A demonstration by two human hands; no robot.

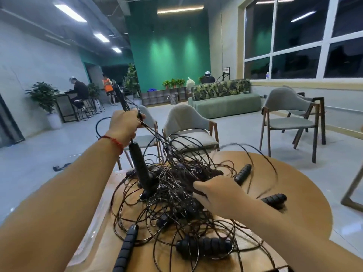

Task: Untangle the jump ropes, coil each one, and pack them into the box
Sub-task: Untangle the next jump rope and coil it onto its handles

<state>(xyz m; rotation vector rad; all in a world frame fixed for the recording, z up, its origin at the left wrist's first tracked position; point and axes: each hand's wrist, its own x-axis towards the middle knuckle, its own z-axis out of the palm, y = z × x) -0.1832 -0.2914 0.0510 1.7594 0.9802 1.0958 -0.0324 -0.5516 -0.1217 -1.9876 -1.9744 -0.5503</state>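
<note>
A tangled heap of thin dark jump ropes (172, 195) lies on the round wooden table (298, 195). Several black ribbed handles stick out of it, such as one at the front (204, 247), one at the front left (125, 250) and one at the back right (243, 173). My left hand (123, 126) is raised above the heap and grips two black handles, one pointing up (119, 99) and one hanging down (140, 167), with cords trailing into the pile. My right hand (218, 193) rests on the heap, its fingers curled into the cords. No box shows in view.
Two grey chairs (186, 124) stand at the table's far side, and another grey chair (290, 118) is at the right. A green sofa (225, 103) is farther back. A chair frame (353, 191) sits near the table's right edge. People sit and stand far off.
</note>
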